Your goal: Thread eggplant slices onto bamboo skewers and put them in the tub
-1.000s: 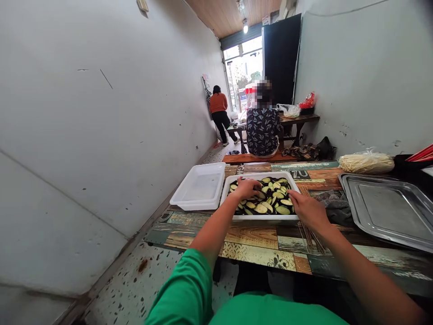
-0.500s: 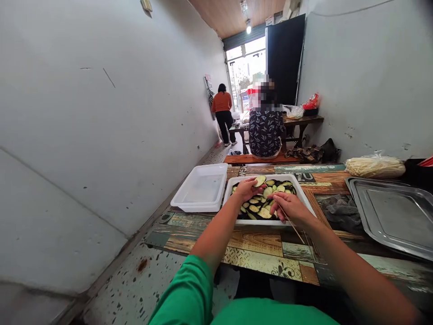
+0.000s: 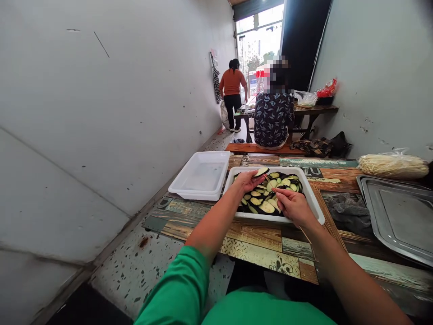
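My left hand (image 3: 248,181) is closed on an eggplant slice (image 3: 261,172), held up over the far part of a white plastic tub (image 3: 257,218). Pinched in my right hand (image 3: 292,205) is a thin wooden skewer (image 3: 306,234); its front end points up and left to the held slice, and its rear end sticks out below my wrist. Whether the tip has entered the slice is too small to tell. Many cut eggplant slices (image 3: 267,207), pale with dark skin, fill the tub under both hands.
Left of the tub stands a second white tub (image 3: 199,196). On the right lie a bundle of skewers (image 3: 327,216), a dark grey plastic bag (image 3: 350,213), metal trays (image 3: 406,221) and bagged enoki mushrooms (image 3: 392,164). Beyond the table, one person (image 3: 273,119) sits and another (image 3: 232,83) stands.
The slice in my left hand has tilted flatter, showing its dark edge. My right hand has turned slightly with the skewer. My view has dipped, and the standing person has shifted.
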